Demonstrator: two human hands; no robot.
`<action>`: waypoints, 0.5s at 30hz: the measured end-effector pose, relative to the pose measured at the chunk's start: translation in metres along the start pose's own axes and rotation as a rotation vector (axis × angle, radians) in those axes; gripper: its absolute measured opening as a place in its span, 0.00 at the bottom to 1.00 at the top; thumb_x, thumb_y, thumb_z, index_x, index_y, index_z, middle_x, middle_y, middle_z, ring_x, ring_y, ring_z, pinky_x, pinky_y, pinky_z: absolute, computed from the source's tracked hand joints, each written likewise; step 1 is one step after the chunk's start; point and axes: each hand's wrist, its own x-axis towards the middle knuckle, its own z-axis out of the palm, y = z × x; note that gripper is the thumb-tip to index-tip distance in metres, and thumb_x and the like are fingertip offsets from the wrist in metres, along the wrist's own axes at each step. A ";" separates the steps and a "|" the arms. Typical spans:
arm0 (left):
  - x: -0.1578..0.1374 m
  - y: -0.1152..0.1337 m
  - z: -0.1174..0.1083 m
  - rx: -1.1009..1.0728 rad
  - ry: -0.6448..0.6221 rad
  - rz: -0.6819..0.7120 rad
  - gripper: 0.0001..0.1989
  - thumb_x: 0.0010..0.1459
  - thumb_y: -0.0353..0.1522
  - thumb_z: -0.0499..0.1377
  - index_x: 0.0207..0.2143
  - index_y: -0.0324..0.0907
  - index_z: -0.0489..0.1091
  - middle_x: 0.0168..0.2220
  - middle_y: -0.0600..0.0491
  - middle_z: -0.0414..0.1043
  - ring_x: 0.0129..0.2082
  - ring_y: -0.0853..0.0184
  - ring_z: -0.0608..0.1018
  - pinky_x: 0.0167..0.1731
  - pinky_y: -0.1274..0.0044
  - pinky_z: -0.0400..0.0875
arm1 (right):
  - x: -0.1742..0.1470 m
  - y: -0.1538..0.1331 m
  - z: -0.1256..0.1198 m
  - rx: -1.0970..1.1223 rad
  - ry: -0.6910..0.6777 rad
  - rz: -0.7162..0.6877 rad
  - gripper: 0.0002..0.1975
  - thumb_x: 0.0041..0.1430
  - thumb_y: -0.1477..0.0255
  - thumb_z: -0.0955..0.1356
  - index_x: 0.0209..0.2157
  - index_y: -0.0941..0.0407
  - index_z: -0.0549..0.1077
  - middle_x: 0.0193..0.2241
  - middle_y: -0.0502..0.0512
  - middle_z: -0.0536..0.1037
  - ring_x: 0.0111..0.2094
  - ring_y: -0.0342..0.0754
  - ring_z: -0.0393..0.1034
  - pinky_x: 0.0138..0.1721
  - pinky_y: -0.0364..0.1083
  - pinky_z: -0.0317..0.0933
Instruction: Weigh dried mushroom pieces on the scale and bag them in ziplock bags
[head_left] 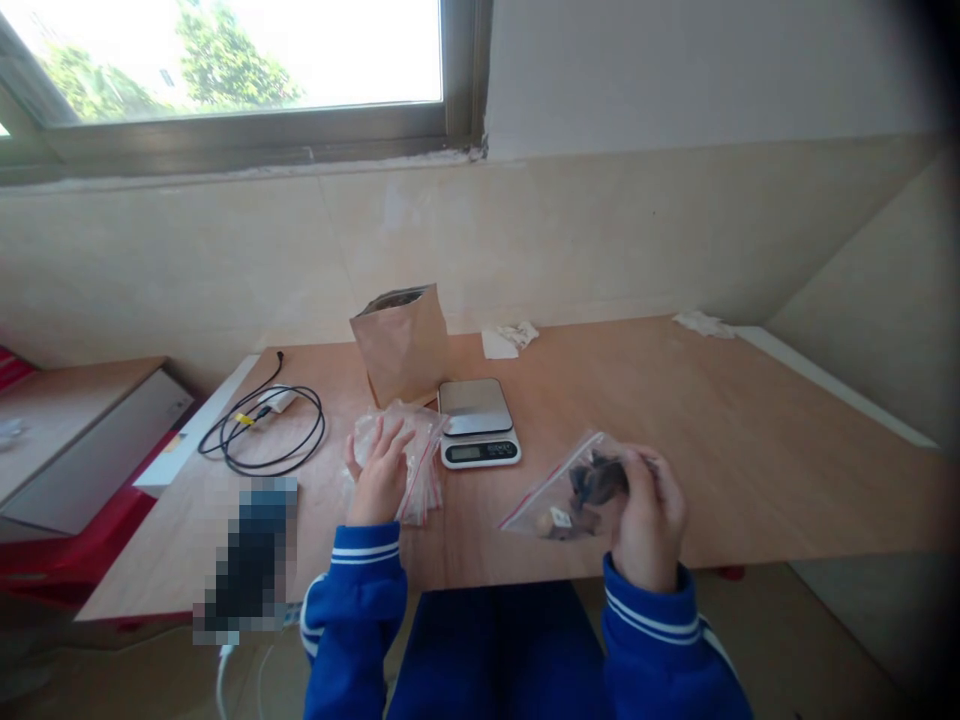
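Note:
My right hand (pixel 651 515) is closed around one end of a clear zip-lock bag (pixel 536 505) that holds dark pieces and a small white slip; what the dark pieces are I cannot make out. The bag is tilted above the right half of the table. On the left, my left hand (pixel 381 475) is spread over a pile of clear zip-lock bags (pixel 424 470) with red seal strips, holding nothing that I can see. Between the hands, a little farther back, stands a digital kitchen scale (pixel 476 408) with nothing on its plate.
Behind the bag pile stands an open brown paper bag (pixel 401 345). A coiled black cable (pixel 262 465) and a white adapter (pixel 277 398) lie at the left, with a blurred-out dark device (pixel 251 560) nearer me. Crumpled tissue (pixel 517 335) lies along the back of the wooden table (pixel 750 450).

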 end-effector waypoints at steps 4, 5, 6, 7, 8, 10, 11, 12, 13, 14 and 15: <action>-0.012 0.045 -0.023 -0.295 -0.063 0.005 0.15 0.64 0.33 0.49 0.47 0.47 0.72 0.52 0.48 0.73 0.56 0.57 0.70 0.60 0.56 0.49 | -0.008 0.001 0.009 0.069 -0.059 0.120 0.16 0.53 0.56 0.69 0.29 0.56 0.71 0.25 0.47 0.72 0.26 0.43 0.67 0.28 0.41 0.62; -0.017 0.058 -0.028 -0.417 -0.147 0.034 0.15 0.65 0.35 0.48 0.46 0.45 0.72 0.48 0.47 0.75 0.51 0.59 0.74 0.56 0.61 0.58 | -0.011 0.003 0.011 0.074 -0.075 0.145 0.16 0.53 0.56 0.69 0.30 0.56 0.70 0.25 0.47 0.72 0.26 0.43 0.67 0.28 0.41 0.62; -0.022 0.069 -0.031 -0.541 -0.266 0.068 0.15 0.65 0.38 0.49 0.45 0.43 0.72 0.44 0.47 0.76 0.44 0.61 0.76 0.49 0.66 0.65 | -0.014 0.004 0.013 0.071 -0.095 0.165 0.17 0.53 0.56 0.69 0.30 0.56 0.70 0.25 0.48 0.73 0.26 0.43 0.67 0.28 0.42 0.62; -0.026 0.079 -0.032 -0.651 -0.393 0.095 0.15 0.64 0.40 0.51 0.42 0.41 0.72 0.39 0.48 0.76 0.37 0.64 0.77 0.41 0.72 0.69 | -0.016 0.005 0.015 0.058 -0.126 0.181 0.17 0.53 0.56 0.69 0.30 0.57 0.70 0.26 0.48 0.73 0.27 0.43 0.68 0.28 0.42 0.63; -0.030 0.087 -0.032 -0.711 -0.499 0.103 0.14 0.62 0.41 0.53 0.39 0.40 0.71 0.33 0.50 0.75 0.30 0.67 0.75 0.33 0.76 0.68 | -0.018 0.006 0.016 0.039 -0.171 0.197 0.18 0.53 0.55 0.69 0.30 0.57 0.70 0.26 0.49 0.74 0.27 0.44 0.68 0.28 0.42 0.63; -0.035 0.095 -0.027 -0.766 -0.575 0.071 0.15 0.60 0.42 0.56 0.32 0.39 0.69 0.25 0.54 0.69 0.23 0.72 0.68 0.24 0.80 0.62 | -0.020 0.008 0.018 -0.015 -0.268 0.212 0.19 0.54 0.53 0.68 0.34 0.57 0.70 0.29 0.51 0.75 0.28 0.46 0.69 0.28 0.43 0.64; -0.037 0.097 -0.024 -0.785 -0.563 0.034 0.15 0.60 0.43 0.56 0.31 0.39 0.68 0.23 0.56 0.66 0.21 0.73 0.66 0.23 0.80 0.60 | -0.021 0.009 0.018 -0.055 -0.283 0.191 0.20 0.55 0.53 0.67 0.37 0.56 0.70 0.32 0.53 0.75 0.30 0.47 0.70 0.29 0.44 0.65; -0.037 0.098 -0.021 -0.816 -0.527 -0.012 0.15 0.61 0.43 0.55 0.30 0.39 0.66 0.22 0.57 0.64 0.21 0.74 0.64 0.22 0.81 0.58 | -0.022 0.010 0.018 -0.106 -0.261 0.141 0.21 0.55 0.53 0.67 0.40 0.56 0.69 0.35 0.54 0.74 0.33 0.48 0.70 0.31 0.45 0.65; -0.037 0.098 -0.019 -0.860 -0.481 -0.058 0.16 0.61 0.43 0.55 0.30 0.40 0.65 0.22 0.58 0.62 0.21 0.74 0.63 0.22 0.81 0.57 | -0.023 0.010 0.018 -0.163 -0.214 0.071 0.22 0.55 0.54 0.68 0.42 0.56 0.67 0.37 0.55 0.73 0.35 0.48 0.69 0.34 0.47 0.65; -0.036 0.098 -0.016 -0.911 -0.429 -0.101 0.16 0.61 0.43 0.54 0.30 0.40 0.64 0.22 0.58 0.61 0.21 0.74 0.63 0.22 0.81 0.57 | -0.024 0.009 0.019 -0.217 -0.165 -0.004 0.21 0.55 0.55 0.68 0.43 0.55 0.66 0.38 0.56 0.72 0.37 0.48 0.68 0.37 0.47 0.65; -0.035 0.099 -0.014 -0.957 -0.373 -0.138 0.16 0.62 0.44 0.54 0.30 0.40 0.63 0.23 0.58 0.61 0.22 0.74 0.64 0.23 0.81 0.58 | -0.026 0.008 0.019 -0.259 -0.150 -0.061 0.20 0.56 0.56 0.68 0.42 0.55 0.65 0.37 0.55 0.71 0.36 0.48 0.67 0.38 0.48 0.64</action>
